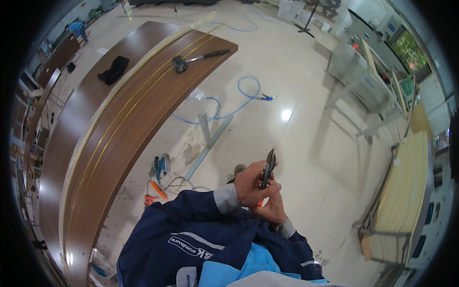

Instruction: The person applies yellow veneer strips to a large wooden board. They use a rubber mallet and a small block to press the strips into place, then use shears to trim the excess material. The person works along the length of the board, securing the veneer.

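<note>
Below hands (250, 186) around a tool (267, 172), white lettering (192, 246) marks the jacket (158, 225)

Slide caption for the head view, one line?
Left hand and right hand hold a dark, pointed hand tool, right of a brown board bearing a hammer.

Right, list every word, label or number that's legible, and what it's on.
Navy jacket: bold white lettering, partly outlined; readable, but I won't copy it out.
Pale patch on the jacket: print too small to read.
Grey machine: blue marking, too blurred to read.
</note>
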Action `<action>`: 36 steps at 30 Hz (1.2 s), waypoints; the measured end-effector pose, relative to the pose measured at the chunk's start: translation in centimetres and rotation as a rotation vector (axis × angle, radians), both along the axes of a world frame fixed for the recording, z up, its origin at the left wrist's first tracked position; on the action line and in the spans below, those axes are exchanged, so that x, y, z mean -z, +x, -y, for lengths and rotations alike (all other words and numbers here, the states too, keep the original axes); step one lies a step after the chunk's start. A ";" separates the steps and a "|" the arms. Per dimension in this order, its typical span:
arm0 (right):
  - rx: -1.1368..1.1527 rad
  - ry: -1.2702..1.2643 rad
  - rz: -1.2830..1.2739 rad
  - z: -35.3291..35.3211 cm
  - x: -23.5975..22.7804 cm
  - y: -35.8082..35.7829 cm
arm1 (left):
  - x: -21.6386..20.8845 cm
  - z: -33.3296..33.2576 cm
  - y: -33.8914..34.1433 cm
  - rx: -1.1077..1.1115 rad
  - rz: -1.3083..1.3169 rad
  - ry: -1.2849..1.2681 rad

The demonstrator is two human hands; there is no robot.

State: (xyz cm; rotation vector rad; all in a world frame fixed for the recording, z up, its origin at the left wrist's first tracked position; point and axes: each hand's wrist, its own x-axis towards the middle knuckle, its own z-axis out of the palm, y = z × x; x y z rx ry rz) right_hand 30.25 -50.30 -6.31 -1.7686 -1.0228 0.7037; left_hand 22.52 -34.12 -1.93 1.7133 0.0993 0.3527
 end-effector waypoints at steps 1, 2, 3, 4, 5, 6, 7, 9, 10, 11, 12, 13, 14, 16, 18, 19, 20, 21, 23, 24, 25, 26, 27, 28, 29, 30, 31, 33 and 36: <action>-0.005 0.010 -0.051 -1.7 0.4 3.6 | -0.3 -1.8 3.5 0.013 -0.074 -0.110; -0.007 0.020 -0.104 -3.6 0.8 7.1 | -0.6 -4.2 7.2 0.084 -0.124 0.004; 0.039 -0.001 -0.174 -5.5 1.0 10.5 | -0.8 -7.2 11.0 0.158 -0.216 0.114; 0.087 -0.040 -0.256 -6.7 0.9 13.6 | -1.3 -9.9 14.5 0.237 -0.320 0.206; 0.133 -0.066 -0.345 -8.3 0.7 17.1 | -1.9 -12.8 18.1 0.229 -0.322 0.321; 0.185 -0.090 -0.434 -9.8 0.6 20.5 | -2.4 -15.0 21.4 0.213 -0.328 0.420; 0.212 -0.105 -0.477 -10.5 0.3 23.8 | -2.9 -17.1 24.3 0.202 -0.354 0.532; 0.264 -0.091 -0.568 -12.1 0.0 30.9 | -4.0 -23.6 30.1 -0.028 -0.245 0.636; 0.324 -0.059 -0.584 -12.7 0.3 34.2 | -4.4 -27.7 32.7 -0.154 -0.267 0.644; 0.363 -0.007 -0.600 -13.1 0.7 37.6 | -4.8 -32.7 35.0 -0.281 -0.300 0.683; 0.435 -0.083 -0.568 -13.4 1.4 40.8 | -4.9 -37.9 36.6 -0.391 -0.369 0.679; 0.487 -0.139 -0.533 -13.6 2.2 44.2 | -4.8 -43.2 37.8 -0.540 -0.339 0.713; 0.505 -0.215 -0.470 -14.3 3.4 47.3 | -4.4 -48.3 38.5 -0.705 -0.448 0.854; 0.567 -0.251 -0.568 -16.0 5.9 53.0 | -3.1 -57.8 39.0 -0.935 -0.723 0.939; 0.646 -0.193 -0.894 -18.4 7.6 58.8 | -1.5 -65.4 38.6 -1.059 -0.884 0.780; 0.628 -0.194 -0.926 -20.3 8.4 61.5 | -0.5 -68.1 38.2 -1.091 -0.936 0.798; 0.606 -0.202 -0.952 -22.4 8.6 64.6 | 0.9 -69.8 38.1 -1.132 -0.986 0.828; 0.588 -0.215 -0.977 -24.9 8.6 67.7 | 1.8 -71.3 38.0 -1.160 -1.074 0.839; 0.472 -0.206 -1.008 -30.7 8.0 73.2 | 3.0 -73.3 38.0 -1.112 -1.246 0.817; 0.398 -0.204 -0.991 -33.8 7.3 75.7 | 3.1 -74.1 37.8 -1.081 -1.349 0.786; 0.315 -0.198 -0.985 -37.0 6.5 77.9 | 3.0 -74.8 37.5 -1.096 -1.372 0.784; 0.197 -0.201 -0.919 -40.2 5.9 79.8 | 3.0 -75.2 37.1 -1.113 -1.394 0.782; 0.109 -0.213 -0.885 -43.7 5.1 81.7 | 2.8 -75.8 36.8 -1.135 -1.415 0.776; 0.023 -0.220 -0.860 -47.1 4.3 83.2 | 2.7 -76.2 36.3 -1.193 -1.407 0.765; -0.053 -0.218 -0.841 -50.6 3.6 84.5 | 2.6 -76.9 35.9 -1.257 -1.394 0.759; -0.137 -0.247 -0.779 -54.2 3.0 85.5 | 2.6 -77.7 35.5 -1.325 -1.376 0.763; -0.225 -0.249 -0.740 -57.8 2.3 86.1 | 2.7 -78.5 35.1 -1.379 -1.368 0.742; -0.411 -0.230 -0.661 -65.6 0.9 86.4 | 3.0 -80.7 33.9 -1.509 -1.337 0.720; -0.690 -0.209 -0.458 -77.8 -1.8 84.0 | 3.7 -85.3 32.0 -1.622 -1.370 0.624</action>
